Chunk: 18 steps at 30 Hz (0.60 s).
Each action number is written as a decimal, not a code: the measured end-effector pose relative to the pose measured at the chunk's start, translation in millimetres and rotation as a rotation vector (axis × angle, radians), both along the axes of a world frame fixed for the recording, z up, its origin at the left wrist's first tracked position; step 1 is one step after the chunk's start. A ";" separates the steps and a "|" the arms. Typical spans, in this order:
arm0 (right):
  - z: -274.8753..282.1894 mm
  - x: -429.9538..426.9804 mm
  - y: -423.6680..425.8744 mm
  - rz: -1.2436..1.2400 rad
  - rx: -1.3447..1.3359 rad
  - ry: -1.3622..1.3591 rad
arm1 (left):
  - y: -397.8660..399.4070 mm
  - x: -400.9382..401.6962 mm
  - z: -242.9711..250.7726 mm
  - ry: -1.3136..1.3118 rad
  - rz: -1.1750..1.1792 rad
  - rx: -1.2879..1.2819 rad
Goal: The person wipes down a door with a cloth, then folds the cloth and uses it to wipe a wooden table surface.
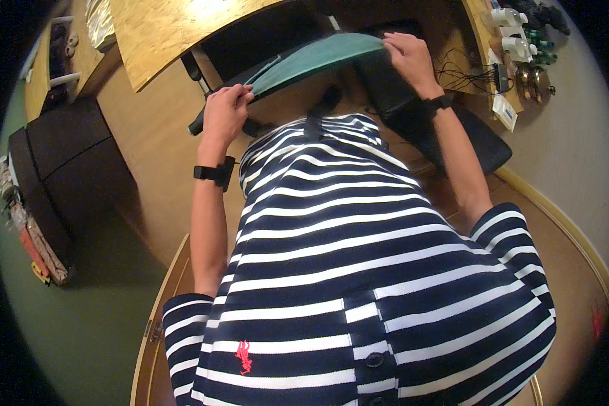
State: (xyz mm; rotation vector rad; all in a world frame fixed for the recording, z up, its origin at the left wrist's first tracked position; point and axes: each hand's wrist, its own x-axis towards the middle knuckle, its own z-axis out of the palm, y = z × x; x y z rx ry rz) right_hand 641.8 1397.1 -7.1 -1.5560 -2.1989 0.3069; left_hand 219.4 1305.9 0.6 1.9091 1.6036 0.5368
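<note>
A teal cloth (319, 61) is stretched out in front of my body, away from my striped shirt. My left hand (228, 111) pinches its left end between thumb and fingers. At the opposite end, my right hand (408, 58) grips the corner in the same way. The cloth sags and curves between the two hands, and its edge folds over near the left one. Dark bands are on both wrists, with a box-shaped device (215, 172) on the left.
A wood-chip board table (157, 40) stands ahead. Black padded furniture (441, 132) lies to the right, beside a shelf with plastic bottles (518, 48), tangled cables (462, 73) and a white packet (505, 112). A dark brown upholstered piece (76, 167) stands left; a wooden door (157, 325) is lower left.
</note>
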 end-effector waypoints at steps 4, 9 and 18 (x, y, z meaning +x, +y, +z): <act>-20.7 -57.5 -20.4 0.096 0.211 0.104 | -19.5 -48.0 5.6 0.083 0.083 -0.022; -39.0 -177.7 -66.8 0.180 0.136 0.074 | -48.3 -122.8 -2.0 -0.040 0.225 0.005; -36.9 -237.2 -59.5 0.357 -0.010 0.161 | -59.5 -125.8 22.1 0.065 0.432 -0.008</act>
